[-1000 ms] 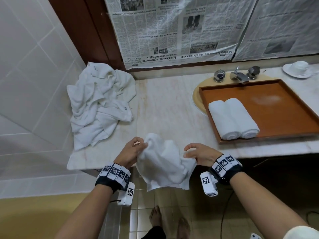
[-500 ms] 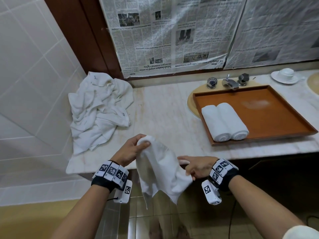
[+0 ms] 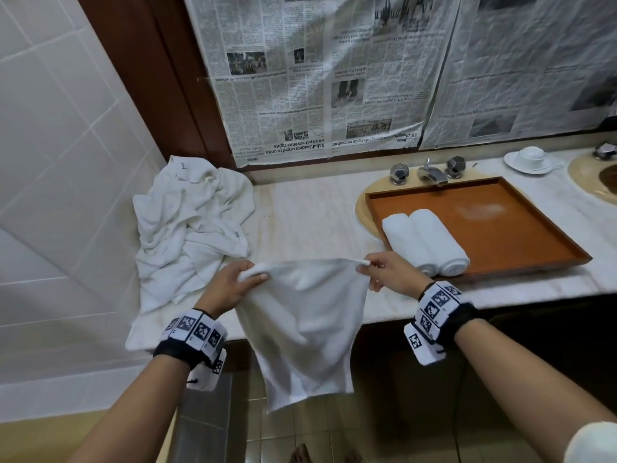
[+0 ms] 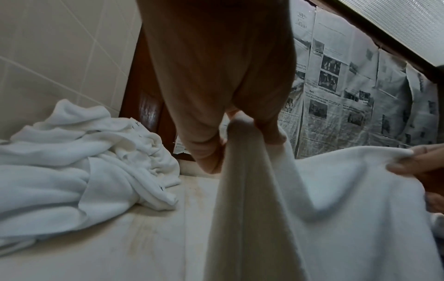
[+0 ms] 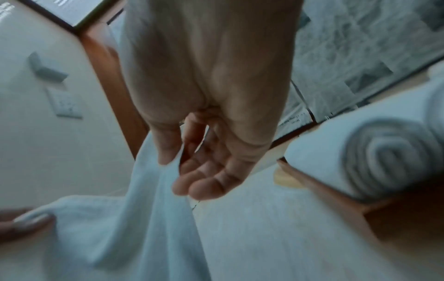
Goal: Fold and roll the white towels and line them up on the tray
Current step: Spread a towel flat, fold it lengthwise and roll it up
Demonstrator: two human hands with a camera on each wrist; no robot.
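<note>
A white towel [image 3: 307, 325] hangs spread in front of the counter edge, held by its two top corners. My left hand [image 3: 248, 277] pinches the left corner, bunched between thumb and fingers [image 4: 271, 136]. My right hand [image 3: 369, 264] pinches the right corner between thumb and forefinger [image 5: 168, 152]. Two rolled white towels [image 3: 424, 242] lie side by side at the near left end of the wooden tray [image 3: 521, 235]. A crumpled heap of white towels [image 3: 190, 228] sits on the counter's left end, left of my left hand.
The marble counter [image 3: 310, 222] runs between heap and tray. The tray lies over a sink with a tap [image 3: 430, 172] behind it. A cup on a saucer [image 3: 529, 158] stands at the back right. Newspaper [image 3: 334, 78] covers the wall behind; tiled wall on the left.
The towel was bunched between my hands; now both hands have risen and moved apart, pulling its top edge taut so it hangs flat. My view has tilted up.
</note>
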